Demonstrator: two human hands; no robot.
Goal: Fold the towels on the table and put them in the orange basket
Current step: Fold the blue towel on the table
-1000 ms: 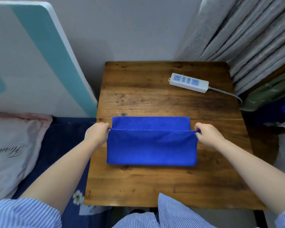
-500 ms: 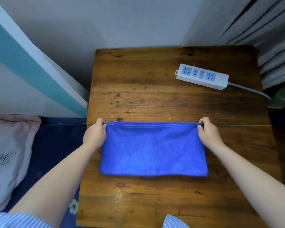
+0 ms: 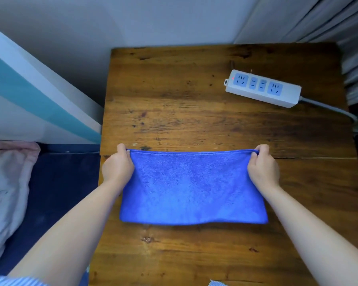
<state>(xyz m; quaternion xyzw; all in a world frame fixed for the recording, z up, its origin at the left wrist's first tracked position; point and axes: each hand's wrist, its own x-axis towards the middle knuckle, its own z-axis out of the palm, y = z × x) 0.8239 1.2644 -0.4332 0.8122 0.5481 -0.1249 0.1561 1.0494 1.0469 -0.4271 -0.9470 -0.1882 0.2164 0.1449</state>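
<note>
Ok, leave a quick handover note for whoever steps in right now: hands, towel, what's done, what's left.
Left hand: pinching the far left corner of the blue towel.
Right hand: pinching the far right corner.
Towel: on the wooden table, near half, one fold in, far edges lined up. Power strip lies at the far right, apart from the towel.
Done: first fold.
Left: probably fold again, then put it in the orange basket, which is not in view.

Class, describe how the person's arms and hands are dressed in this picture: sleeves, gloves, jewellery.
Both forearms are bare. The left hand and right hand wear no gloves, and no rings or watch show. A blue-and-white striped sleeve covers the left upper arm at the picture's lower edge.
</note>
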